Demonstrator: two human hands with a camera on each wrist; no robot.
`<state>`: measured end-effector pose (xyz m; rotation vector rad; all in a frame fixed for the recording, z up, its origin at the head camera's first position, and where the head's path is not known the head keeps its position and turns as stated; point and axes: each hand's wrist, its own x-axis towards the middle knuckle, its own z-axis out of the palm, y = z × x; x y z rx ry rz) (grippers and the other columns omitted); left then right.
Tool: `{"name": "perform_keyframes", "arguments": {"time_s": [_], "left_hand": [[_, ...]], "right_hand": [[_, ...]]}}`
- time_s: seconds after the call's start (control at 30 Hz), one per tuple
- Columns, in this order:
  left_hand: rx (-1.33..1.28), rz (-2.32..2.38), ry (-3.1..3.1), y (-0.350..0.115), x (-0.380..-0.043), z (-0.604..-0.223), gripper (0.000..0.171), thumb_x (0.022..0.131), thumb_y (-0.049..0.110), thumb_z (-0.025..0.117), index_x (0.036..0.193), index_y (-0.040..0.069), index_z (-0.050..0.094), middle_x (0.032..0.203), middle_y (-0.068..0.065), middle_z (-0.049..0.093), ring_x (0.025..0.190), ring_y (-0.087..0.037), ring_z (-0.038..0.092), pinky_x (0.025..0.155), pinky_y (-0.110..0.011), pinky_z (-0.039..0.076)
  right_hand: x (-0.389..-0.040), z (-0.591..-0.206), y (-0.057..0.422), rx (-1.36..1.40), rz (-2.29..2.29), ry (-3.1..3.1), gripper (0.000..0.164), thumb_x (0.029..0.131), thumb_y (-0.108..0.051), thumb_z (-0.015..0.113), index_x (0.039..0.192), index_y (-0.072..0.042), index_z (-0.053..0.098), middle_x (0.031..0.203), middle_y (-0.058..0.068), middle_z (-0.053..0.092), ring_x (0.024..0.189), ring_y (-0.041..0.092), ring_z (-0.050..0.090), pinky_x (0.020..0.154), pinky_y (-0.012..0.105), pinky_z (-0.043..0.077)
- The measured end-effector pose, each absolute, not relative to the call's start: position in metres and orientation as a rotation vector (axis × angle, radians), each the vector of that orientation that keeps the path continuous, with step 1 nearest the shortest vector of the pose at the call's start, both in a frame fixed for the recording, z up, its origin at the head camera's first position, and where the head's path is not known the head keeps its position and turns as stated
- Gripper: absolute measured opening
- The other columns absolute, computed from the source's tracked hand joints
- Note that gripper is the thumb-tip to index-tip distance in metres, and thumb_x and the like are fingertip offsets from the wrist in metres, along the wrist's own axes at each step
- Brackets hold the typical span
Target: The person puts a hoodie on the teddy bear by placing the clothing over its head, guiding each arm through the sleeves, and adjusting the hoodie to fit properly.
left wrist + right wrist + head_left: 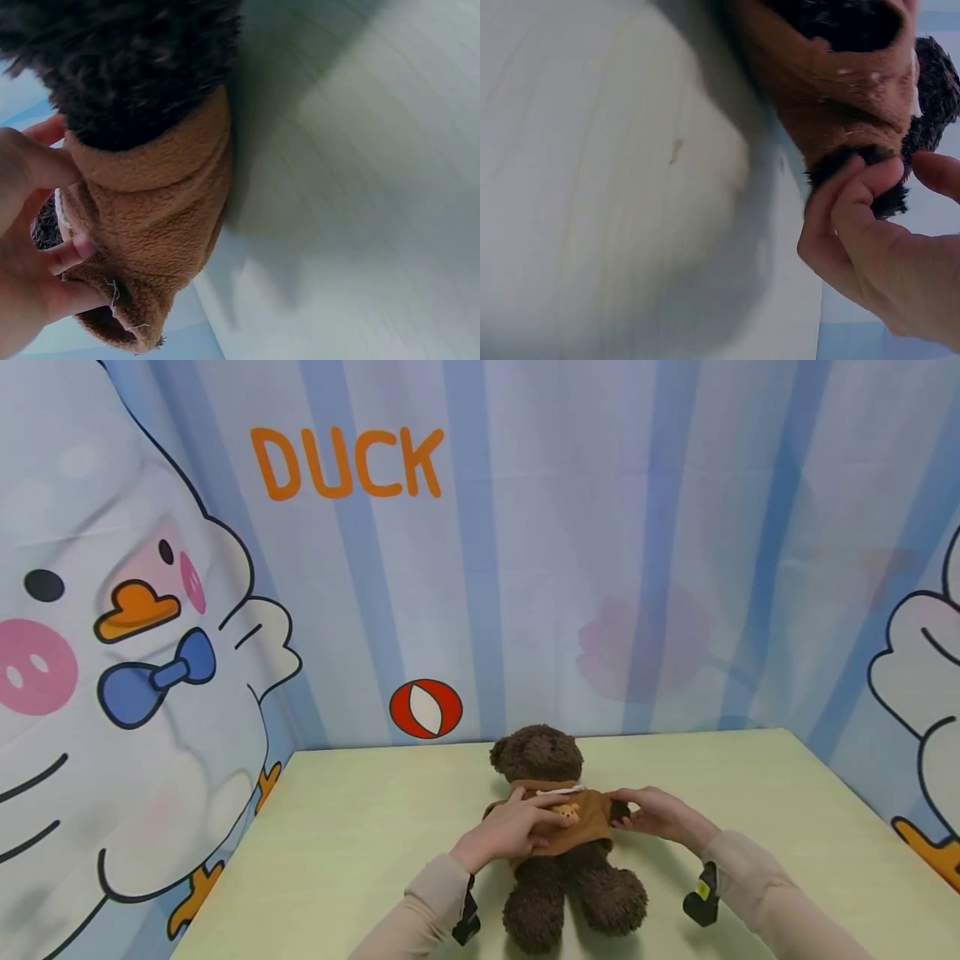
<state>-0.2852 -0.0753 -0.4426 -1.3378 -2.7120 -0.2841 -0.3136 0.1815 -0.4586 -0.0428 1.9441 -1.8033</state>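
Two bare hands work over a dark brown, curly-furred teddy bear (573, 842) laid out on a pale yellow-green table (375, 843), its head toward the backdrop and its two legs (536, 906) pointing back toward the person. The left hand (510, 831) rests across the chest of the bear's brown top (596, 814), its fingers extended and touching the fabric just beside a small bear-face emblem (567, 812). The right hand (663, 814) pinches the bear's dark paw (619, 811) where it shows at the end of a sleeve, fingers curled against the fur; in the right wrist view the index finger or thumb nearest the head stands slightly apart. A strip of white (561, 791) shows near the neckline, and loose pale threads (114, 292) hang at an edge of the garment in the left wrist view. Beige cuffs (442, 885) cover the person's forearms, and a black device (702, 895) sits at each wrist. Behind the table hangs a blue-striped backdrop (555, 527) bearing the orange word "DUCK" (348, 464), a red-and-white ball (426, 709) and, at left, a large white cartoon duck (202, 793) in a blue bow tie (171, 673).
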Motion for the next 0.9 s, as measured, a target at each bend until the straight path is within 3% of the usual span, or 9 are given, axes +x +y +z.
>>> {"name": "perform_keyframes", "arguments": {"time_s": [0.07, 0.17, 0.27, 0.4, 0.5, 0.6, 0.67, 0.8, 0.9], "left_hand": [[-1.310, -0.325, -2.712, -0.077, -0.285, -0.445, 0.048, 0.083, 0.015, 0.062, 0.126, 0.031, 0.050, 0.146, 0.002, 0.028, 0.130, -0.017, 0.034, 0.092, -0.033, 0.035], [-1.174, -0.458, -2.719, -0.080, -0.282, -0.450, 0.047, 0.084, 0.016, 0.061, 0.127, 0.029, 0.049, 0.146, -0.002, 0.028, 0.131, -0.025, 0.031, 0.095, -0.042, 0.037], [-0.931, -0.648, -2.687, -0.082, -0.275, -0.455, 0.047, 0.082, 0.021, 0.063, 0.127, 0.025, 0.048, 0.140, -0.009, 0.029, 0.122, -0.031, 0.036, 0.086, -0.042, 0.043], [-0.601, -0.954, -2.563, -0.082, -0.270, -0.454, 0.042, 0.080, 0.022, 0.066, 0.113, 0.009, 0.042, 0.112, -0.014, 0.025, 0.098, -0.024, 0.033, 0.072, -0.033, 0.041], [-0.398, -1.148, -2.514, -0.086, -0.273, -0.451, 0.030, 0.086, 0.017, 0.059, 0.099, 0.003, 0.036, 0.095, -0.012, 0.023, 0.082, -0.020, 0.029, 0.063, -0.030, 0.034], [-0.250, -1.233, -2.571, -0.095, -0.277, -0.450, 0.010, 0.090, 0.008, 0.046, 0.091, 0.001, 0.039, 0.089, -0.014, 0.037, 0.070, -0.017, 0.036, 0.062, -0.035, 0.029], [-0.213, -1.262, -2.656, -0.102, -0.280, -0.450, 0.007, 0.089, 0.004, 0.041, 0.090, 0.000, 0.046, 0.083, -0.015, 0.050, 0.062, -0.016, 0.040, 0.058, -0.035, 0.031], [-0.357, -1.303, -2.770, -0.115, -0.287, -0.452, 0.025, 0.086, -0.002, 0.040, 0.095, -0.001, 0.064, 0.092, -0.016, 0.065, 0.061, -0.015, 0.050, 0.055, -0.032, 0.037], [-0.473, -1.249, -2.828, -0.121, -0.291, -0.452, 0.027, 0.086, -0.002, 0.044, 0.096, 0.002, 0.069, 0.102, -0.015, 0.066, 0.074, -0.022, 0.059, 0.075, -0.046, 0.042]], "right_hand": [[-0.314, -0.462, 0.181, -0.009, -1.808, 1.975, 0.045, 0.091, -0.017, 0.048, 0.125, 0.011, 0.037, 0.109, 0.021, 0.047, 0.068, 0.008, 0.052, 0.061, 0.018, 0.045], [-0.311, -0.463, 0.177, 0.021, -1.788, 2.028, 0.043, 0.091, -0.012, 0.048, 0.126, 0.006, 0.031, 0.095, 0.011, 0.048, 0.063, 0.008, 0.051, 0.059, 0.020, 0.046], [-0.306, -0.461, 0.172, 0.011, -1.767, 2.024, 0.047, 0.093, -0.010, 0.044, 0.133, -0.001, 0.021, 0.110, 0.021, 0.041, 0.067, 0.012, 0.053, 0.060, 0.023, 0.048], [-0.302, -0.458, 0.164, -0.070, -1.694, 2.073, 0.051, 0.094, -0.022, 0.043, 0.135, -0.001, 0.023, 0.130, 0.027, 0.026, 0.091, 0.020, 0.053, 0.068, 0.029, 0.049], [-0.301, -0.457, 0.156, -0.098, -1.648, 2.139, 0.062, 0.091, -0.037, 0.047, 0.132, 0.004, 0.026, 0.132, 0.027, 0.028, 0.107, 0.027, 0.046, 0.076, 0.033, 0.046], [-0.301, -0.457, 0.148, -0.116, -1.586, 2.210, 0.075, 0.086, -0.045, 0.051, 0.135, 0.003, 0.019, 0.133, 0.030, 0.028, 0.119, 0.038, 0.038, 0.086, 0.042, 0.042], [-0.302, -0.459, 0.145, -0.128, -1.549, 2.239, 0.082, 0.084, -0.046, 0.054, 0.138, 0.001, 0.012, 0.136, 0.032, 0.023, 0.125, 0.044, 0.030, 0.095, 0.049, 0.035], [-0.303, -0.461, 0.143, -0.141, -1.464, 2.310, 0.088, 0.082, -0.045, 0.058, 0.140, -0.002, 0.008, 0.141, 0.033, 0.014, 0.127, 0.048, 0.021, 0.097, 0.057, 0.028], [-0.302, -0.461, 0.142, -0.101, -1.470, 2.294, 0.089, 0.080, -0.043, 0.061, 0.139, 0.000, 0.010, 0.138, 0.031, 0.019, 0.123, 0.045, 0.031, 0.092, 0.052, 0.036]]}}
